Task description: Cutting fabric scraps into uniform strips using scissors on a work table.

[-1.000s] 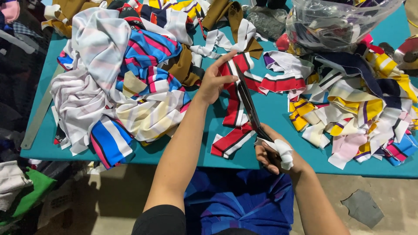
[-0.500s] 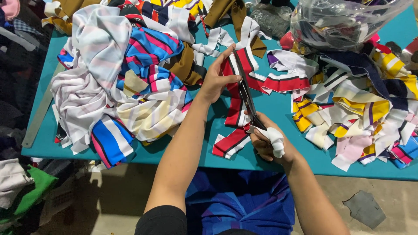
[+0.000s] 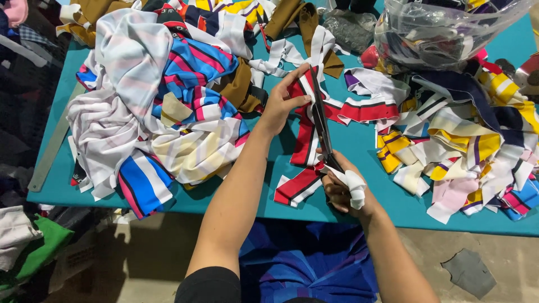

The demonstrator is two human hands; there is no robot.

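Observation:
My left hand pinches the upper end of a red, white and black striped fabric strip and holds it taut over the teal table. My right hand grips the white-wrapped handles of long dark scissors. The blades run up along the strip toward my left fingers. The strip's lower end lies on the table near the front edge.
A heap of striped fabric covers the table's left half. Yellow, white, pink and navy cut strips pile up on the right. A clear plastic bag of scraps stands at the back right. A grey metal ruler lies along the left edge.
The scissors have advanced up the strip toward my left hand. My right hand has shifted slightly forward, while my left hand keeps its hold on the strip.

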